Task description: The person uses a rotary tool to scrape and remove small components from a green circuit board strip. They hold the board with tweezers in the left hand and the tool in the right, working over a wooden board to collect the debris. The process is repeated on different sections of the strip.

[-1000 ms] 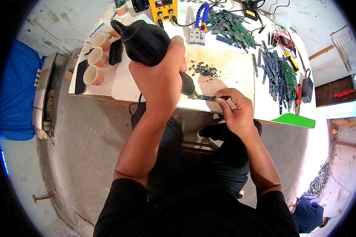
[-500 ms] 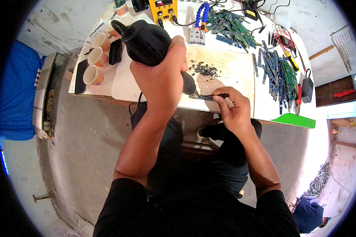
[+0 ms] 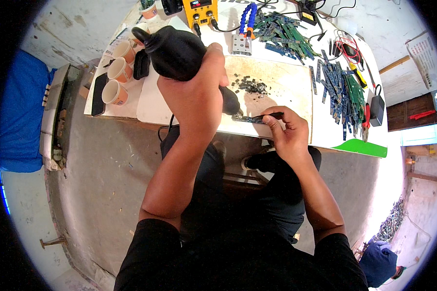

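Observation:
My left hand (image 3: 194, 99) is wrapped round a black hot air gun (image 3: 175, 53), its nozzle end pointing down at the front of the board. Under the nozzle lies a narrow circuit board strip (image 3: 252, 119) near the table's front edge. My right hand (image 3: 287, 128) pinches dark tweezers (image 3: 276, 115), whose tips reach toward the strip; their exact contact is too small to tell. Behind the strip, a scatter of small black chips (image 3: 252, 86) lies on the pale wooden work board (image 3: 291, 82).
Paper cups (image 3: 115, 92) and a dark phone (image 3: 99, 94) stand at the left. A yellow soldering station (image 3: 201, 12) and a metal clamp block (image 3: 242, 44) are at the back. Piles of circuit strips (image 3: 337, 87), red-handled pliers (image 3: 367, 116) and cables lie right. A person (image 3: 378, 262) appears far lower right.
My left hand and the hot air gun have shifted slightly left. The tweezers have moved a little to the right in my right hand.

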Demonstrator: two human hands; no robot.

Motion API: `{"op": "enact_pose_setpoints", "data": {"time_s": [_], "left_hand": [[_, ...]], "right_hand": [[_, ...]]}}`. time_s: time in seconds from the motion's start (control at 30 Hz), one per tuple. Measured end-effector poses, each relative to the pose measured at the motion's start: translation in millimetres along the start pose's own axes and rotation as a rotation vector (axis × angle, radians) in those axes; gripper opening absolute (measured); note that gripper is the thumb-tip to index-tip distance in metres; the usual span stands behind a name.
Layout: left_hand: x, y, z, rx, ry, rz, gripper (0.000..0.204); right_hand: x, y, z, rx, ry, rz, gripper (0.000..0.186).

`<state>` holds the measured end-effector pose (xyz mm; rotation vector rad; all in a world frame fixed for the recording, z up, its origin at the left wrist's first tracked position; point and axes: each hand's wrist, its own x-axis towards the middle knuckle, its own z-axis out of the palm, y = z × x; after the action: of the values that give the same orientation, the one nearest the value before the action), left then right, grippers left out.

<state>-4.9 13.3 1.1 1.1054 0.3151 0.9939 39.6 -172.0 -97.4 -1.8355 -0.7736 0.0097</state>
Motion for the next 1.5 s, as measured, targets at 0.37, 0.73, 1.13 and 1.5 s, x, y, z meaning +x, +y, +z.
{"op": "enact_pose_setpoints", "data": {"time_s": [0.37, 0.73, 1.13, 1.5], "left_hand": [[0, -1, -1, -0.034, -0.016, -0.001, 0.027], [-2, -5, 3, -0.057, 0.004, -0.005, 0.024], [-13, -10, 6, -0.076, -0.097, -0.077, 0.021], [-17, -18, 9, -0.093, -0.183, -0.014, 0.010]], "right_hand": [[20, 6, -4, -0.062, 0.141, -0.044, 0.009], [23, 6, -9, -0.058, 0.075, 0.091, 0.011], [-17, 51, -54, 0.232, 0.342, 0.166, 0.012], [-14, 38, -49, 0.151, 0.138, -0.075, 0.010]]}}
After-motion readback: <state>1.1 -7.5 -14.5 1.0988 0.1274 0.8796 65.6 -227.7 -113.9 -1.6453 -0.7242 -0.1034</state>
